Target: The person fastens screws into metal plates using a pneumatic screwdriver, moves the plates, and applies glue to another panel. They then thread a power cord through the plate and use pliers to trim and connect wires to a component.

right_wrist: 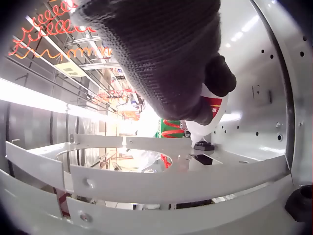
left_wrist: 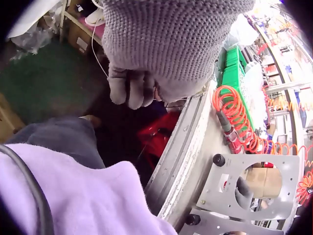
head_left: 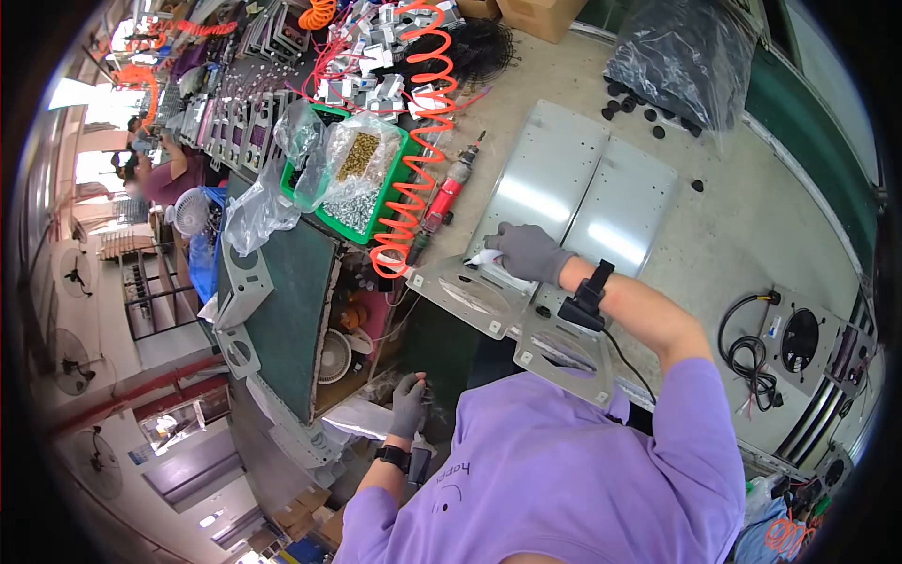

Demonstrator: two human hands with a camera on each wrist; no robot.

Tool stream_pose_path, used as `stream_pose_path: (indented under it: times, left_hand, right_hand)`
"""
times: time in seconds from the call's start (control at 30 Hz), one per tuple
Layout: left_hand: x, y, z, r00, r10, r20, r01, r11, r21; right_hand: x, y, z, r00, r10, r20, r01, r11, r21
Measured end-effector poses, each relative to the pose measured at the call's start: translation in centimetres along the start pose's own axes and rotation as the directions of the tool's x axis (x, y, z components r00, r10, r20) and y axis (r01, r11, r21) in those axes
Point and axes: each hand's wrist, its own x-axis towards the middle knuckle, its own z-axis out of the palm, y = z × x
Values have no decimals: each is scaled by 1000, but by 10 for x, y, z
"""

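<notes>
Nearest me, the white bottle (right_wrist: 204, 129) with a red label sits in the right hand (head_left: 528, 254), gripped between bent fingers in a grey knit glove, its narrow tip pointing down beside a black round foot (right_wrist: 204, 146); whether they touch I can't tell. That arm reaches out across the table (head_left: 742, 244), palm down. The left hand (head_left: 408, 406) hangs low by the table's edge, fingers loosely curled. Right under the bottle-holding fingers lies a pale metal panel (head_left: 425, 281) with a large round cutout, a similar panel (head_left: 566, 380) just nearer the body. Beyond those fingers stretch two flat silver sheets (head_left: 545, 169). To their left a red power driver (head_left: 443, 199) and an orange coiled hose (head_left: 390, 274) come between them and a green bin (head_left: 340, 228). Farthest off, past the sheets, slumps a plastic bag (head_left: 681, 61) of dark pieces.
</notes>
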Motion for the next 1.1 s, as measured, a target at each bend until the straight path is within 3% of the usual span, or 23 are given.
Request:
stream_pose_path:
  times: [0.13, 0.33, 0.43, 0.63, 0.73, 0.8, 0.93, 1.03, 1.1]
  left_hand:
    - [6, 0, 0, 998, 51, 23, -52, 999, 17]
    - [12, 4, 2, 998, 2, 61, -5, 999, 35]
    - [20, -1, 0, 992, 99, 73, -108, 984, 142]
    - [14, 17, 8, 992, 70, 106, -78, 994, 76]
    - [12, 19, 11, 993, -5, 120, 1, 1000, 27]
    - [17, 14, 11, 991, 56, 121, -63, 997, 53]
    - [17, 26, 16, 990, 41, 138, -42, 999, 7]
    - [19, 50, 23, 982, 117, 149, -116, 993, -16]
    - [14, 82, 29, 961, 241, 137, -243, 970, 2]
  right_hand:
    - [-1, -2, -5, 999, -37, 12, 38, 997, -66]
    - [-2, -4, -7, 998, -67, -18, 65, 994, -92]
    - [1, -5, -2, 995, -88, -40, 84, 992, -94]
    - [1, -11, -11, 997, -77, -15, 74, 990, -119]
    - [2, -11, -11, 998, -65, -17, 62, 992, -112]
    - [3, -10, -8, 998, -65, -27, 62, 993, -96]
    - [2, -11, -10, 998, -65, -15, 63, 992, -108]
    - [2, -10, -7, 996, -76, -55, 70, 991, -111]
    - [2, -10, -6, 991, -95, -92, 85, 990, -109]
